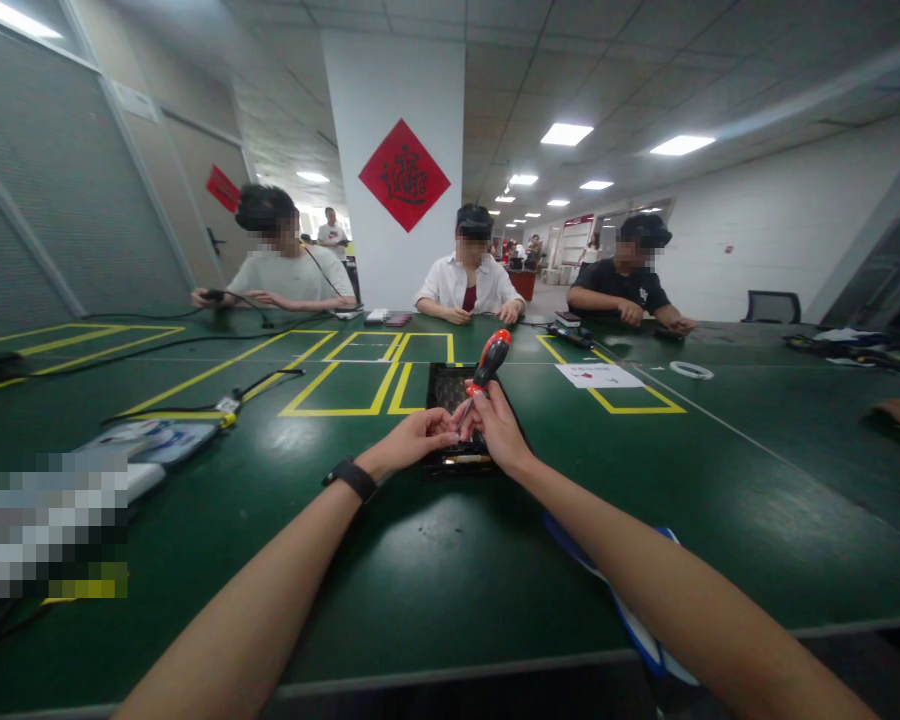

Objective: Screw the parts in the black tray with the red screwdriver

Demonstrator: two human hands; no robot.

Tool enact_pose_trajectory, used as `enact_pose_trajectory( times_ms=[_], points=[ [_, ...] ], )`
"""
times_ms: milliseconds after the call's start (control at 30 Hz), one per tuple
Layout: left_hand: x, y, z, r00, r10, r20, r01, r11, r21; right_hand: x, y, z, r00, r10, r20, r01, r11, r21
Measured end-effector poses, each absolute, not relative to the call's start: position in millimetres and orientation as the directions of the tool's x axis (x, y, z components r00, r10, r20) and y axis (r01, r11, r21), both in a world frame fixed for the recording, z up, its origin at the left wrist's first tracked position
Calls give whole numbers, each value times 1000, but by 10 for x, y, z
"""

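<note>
A red and black screwdriver (491, 358) stands tilted over a black open case (442, 380) on the green table. My right hand (501, 425) is closed round the lower handle and shaft, its fingers pressed together. Just left of it my left hand (426, 436) has its fingertips pinched near the screwdriver's tip, over the case. Whatever is between those fingertips is too small to make out. Inside the case are dark parts, partly covered by my hands, and a pale strip near its front edge.
Yellow tape outlines (337, 390) mark the green table (390, 570). A blue and white pouch (169, 435) with cables lies left. A paper sheet (598, 376) and tape roll (691, 370) lie right. A blue-edged item is under my right forearm. Three people sit opposite.
</note>
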State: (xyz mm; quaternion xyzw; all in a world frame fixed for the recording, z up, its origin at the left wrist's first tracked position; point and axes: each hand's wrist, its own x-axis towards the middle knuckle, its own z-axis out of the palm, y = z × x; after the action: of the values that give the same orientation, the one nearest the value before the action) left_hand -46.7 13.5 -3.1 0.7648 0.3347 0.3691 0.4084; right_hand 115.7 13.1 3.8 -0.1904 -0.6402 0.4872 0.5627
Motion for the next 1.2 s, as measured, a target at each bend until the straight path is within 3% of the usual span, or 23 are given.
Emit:
enact_pose_trajectory(
  times_ms=[133, 333, 567, 867, 1067, 1200],
  points=[
    [-463, 136, -38, 480, 830, 283, 236, -433, 870, 1156, 134, 33, -294, 789, 539, -303, 458, -836],
    [-483, 141, -10, 579, 767, 277, 213, -470, 856, 1164, 141, 35, -329, 790, 517, -323, 421, -848],
    [-440, 165, -80, 439, 839, 320, 257, -459, 851, 1156, 126, 34, -285, 792, 539, -298, 462, -836],
    [-461, 126, -4, 544, 789, 284, 250, -476, 843, 1163, 113, 56, -312, 787, 533, -319, 442, -838],
    [-409, 124, -73, 415, 848, 330, 292, -467, 835, 1169, 131, 41, -276, 795, 540, -310, 459, -833],
    [-435, 130, -78, 438, 837, 329, 310, -484, 818, 1170, 139, 51, -280, 809, 517, -330, 425, -843]
  ],
)
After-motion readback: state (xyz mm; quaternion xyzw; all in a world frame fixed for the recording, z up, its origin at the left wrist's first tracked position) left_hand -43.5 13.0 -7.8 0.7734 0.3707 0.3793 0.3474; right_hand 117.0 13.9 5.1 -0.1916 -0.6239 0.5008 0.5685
